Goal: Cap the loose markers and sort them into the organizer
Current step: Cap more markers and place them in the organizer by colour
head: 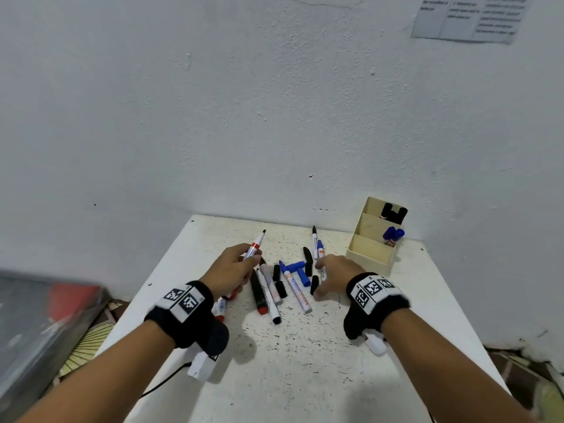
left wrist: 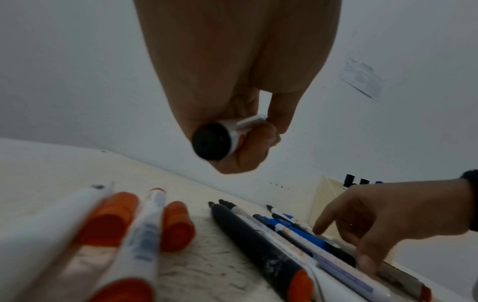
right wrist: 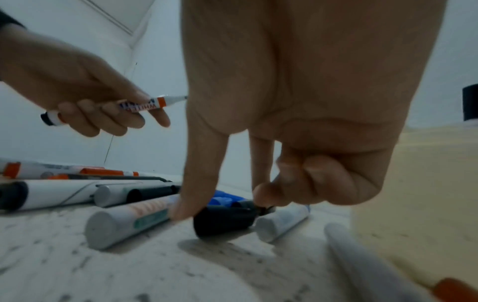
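Both wrists are wearing black bands with square printed markers. Left hand (head: 232,270) is gripping an uncapped white marker with a red band (head: 255,245), fingers curled round its barrel, black tip pointing up toward the desk's far edge. Right hand (head: 331,274) is reaching down over the pile, thumb and forefinger pinching a loose black cap (right wrist: 222,219) lying on the desk (head: 305,361). Loose markers (head: 276,288) and blue caps (head: 297,270) are lying scattered at the desk's middle, some touching. Cream three-compartment organizer (head: 370,256) is standing at the far right corner, black-capped markers (head: 393,213) in its far compartment, blue-capped ones (head: 393,235) in the middle compartment.
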